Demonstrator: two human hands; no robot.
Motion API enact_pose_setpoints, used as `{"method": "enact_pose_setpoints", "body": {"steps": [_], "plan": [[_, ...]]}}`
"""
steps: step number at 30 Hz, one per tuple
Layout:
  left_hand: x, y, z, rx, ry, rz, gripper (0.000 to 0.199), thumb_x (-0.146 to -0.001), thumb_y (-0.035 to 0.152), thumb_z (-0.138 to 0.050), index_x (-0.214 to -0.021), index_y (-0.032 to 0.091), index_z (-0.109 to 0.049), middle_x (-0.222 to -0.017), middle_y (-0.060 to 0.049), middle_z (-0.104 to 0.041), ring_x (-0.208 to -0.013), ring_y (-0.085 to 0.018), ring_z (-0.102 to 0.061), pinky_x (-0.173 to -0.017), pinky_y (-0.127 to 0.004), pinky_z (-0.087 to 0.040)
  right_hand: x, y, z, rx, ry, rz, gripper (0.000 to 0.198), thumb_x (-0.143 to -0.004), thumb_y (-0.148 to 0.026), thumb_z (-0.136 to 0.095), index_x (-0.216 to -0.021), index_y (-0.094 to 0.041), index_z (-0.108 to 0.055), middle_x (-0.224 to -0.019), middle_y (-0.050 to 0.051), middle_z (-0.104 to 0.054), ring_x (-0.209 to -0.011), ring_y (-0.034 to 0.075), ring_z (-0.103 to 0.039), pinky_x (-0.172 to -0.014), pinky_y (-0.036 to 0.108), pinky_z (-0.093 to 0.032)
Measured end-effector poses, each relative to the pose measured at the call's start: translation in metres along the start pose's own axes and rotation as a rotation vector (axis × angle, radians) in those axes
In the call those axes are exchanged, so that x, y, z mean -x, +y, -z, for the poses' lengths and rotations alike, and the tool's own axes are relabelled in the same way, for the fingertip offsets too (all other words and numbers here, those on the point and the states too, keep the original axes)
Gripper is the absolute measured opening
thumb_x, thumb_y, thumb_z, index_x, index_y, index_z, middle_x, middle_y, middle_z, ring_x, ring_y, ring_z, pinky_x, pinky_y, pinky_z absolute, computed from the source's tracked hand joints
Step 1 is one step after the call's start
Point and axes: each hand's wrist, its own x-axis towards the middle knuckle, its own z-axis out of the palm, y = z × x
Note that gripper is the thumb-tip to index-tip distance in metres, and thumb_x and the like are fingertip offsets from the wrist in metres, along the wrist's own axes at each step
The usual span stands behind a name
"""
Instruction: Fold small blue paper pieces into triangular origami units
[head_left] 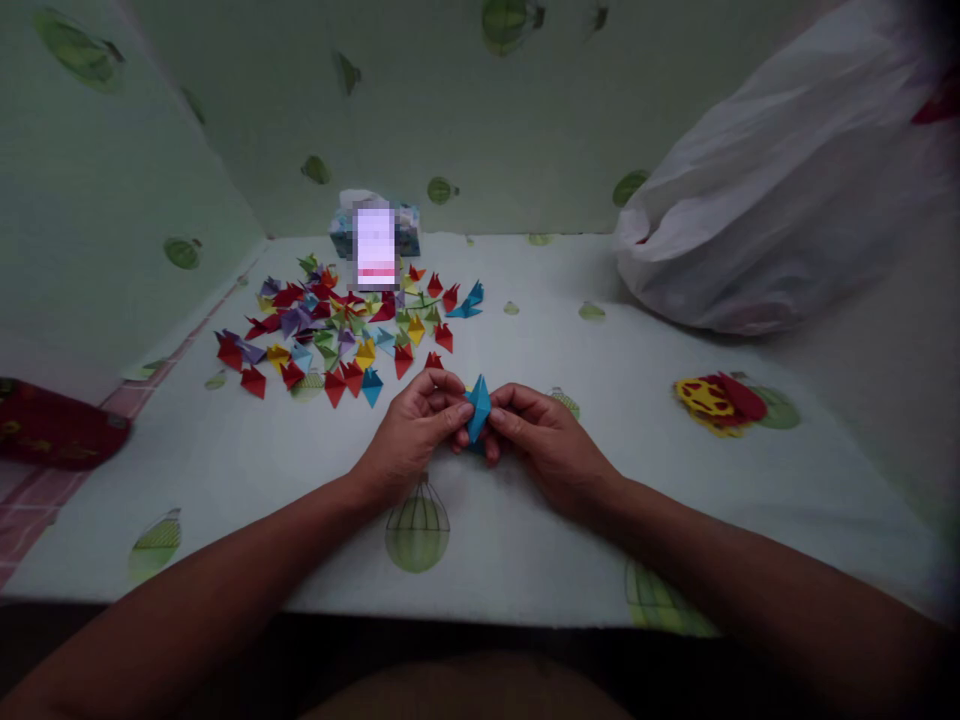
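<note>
Between my two hands is a small blue folded paper [479, 408], diamond-shaped and held upright above the table. My left hand [421, 420] pinches its left edge between thumb and fingers. From the other side, my right hand [541, 432] grips the right edge with thumb and forefinger. Just beyond my left hand lies a loose spread of folded paper pieces [352, 378] in red, yellow, purple, green and blue. One blue folded piece [469, 302] sits at the right end of that spread.
A lit phone [376, 245] leans against a tissue box [409, 232] at the back. To the right, yellow and red cut-out pieces [705, 396] lie near a large white plastic bag [720, 220]. A red patterned item [60, 424] is at the left edge.
</note>
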Motion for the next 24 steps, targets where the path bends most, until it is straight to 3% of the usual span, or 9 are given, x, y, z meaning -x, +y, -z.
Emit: {"method": "enact_pose_setpoints", "body": {"steps": [5,10,16,24], "plan": [[0.003,0.0,-0.001,-0.183,-0.062,-0.063,0.017,-0.084,0.027,-0.071,-0.09,0.015,-0.061,-0.069,0.002,-0.064,-0.062,-0.009,-0.06,-0.06,-0.021,-0.049,0.004,-0.006,-0.002,0.151,0.085,0.033,0.019,-0.084,-0.033,-0.072,-0.08,-0.018,-0.061,-0.07,0.0,-0.067,-0.06,0.012,-0.057,-0.063,0.028,-0.044],[0.004,-0.002,-0.002,-0.364,-0.048,-0.102,0.024,-0.079,0.03,-0.078,-0.093,0.017,-0.064,-0.077,0.0,-0.066,-0.068,-0.011,-0.061,-0.063,-0.023,-0.049,0.006,-0.011,-0.003,0.407,0.153,0.114,0.017,-0.083,-0.027,-0.066,-0.071,-0.02,-0.057,-0.06,-0.003,-0.057,-0.057,0.012,-0.051,-0.057,0.028,-0.04],[0.006,0.001,0.0,-0.64,0.005,-0.359,0.005,-0.086,0.022,-0.067,-0.087,0.017,-0.069,-0.088,-0.003,-0.066,-0.079,-0.013,-0.063,-0.071,-0.026,-0.051,0.005,-0.01,-0.002,0.454,0.164,0.148,0.018,-0.083,-0.028,-0.064,-0.07,-0.02,-0.055,-0.062,-0.003,-0.055,-0.059,0.012,-0.048,-0.057,0.028,-0.038],[0.007,-0.004,-0.002,-0.398,-0.003,-0.21,0.007,-0.084,0.022,-0.069,-0.089,0.018,-0.068,-0.077,-0.001,-0.07,-0.067,-0.012,-0.066,-0.065,-0.024,-0.054,0.005,-0.007,-0.004,0.357,0.163,0.107,0.012,-0.082,-0.026,-0.065,-0.078,-0.021,-0.055,-0.063,-0.004,-0.057,-0.059,0.013,-0.054,-0.058,0.029,-0.042]]}}
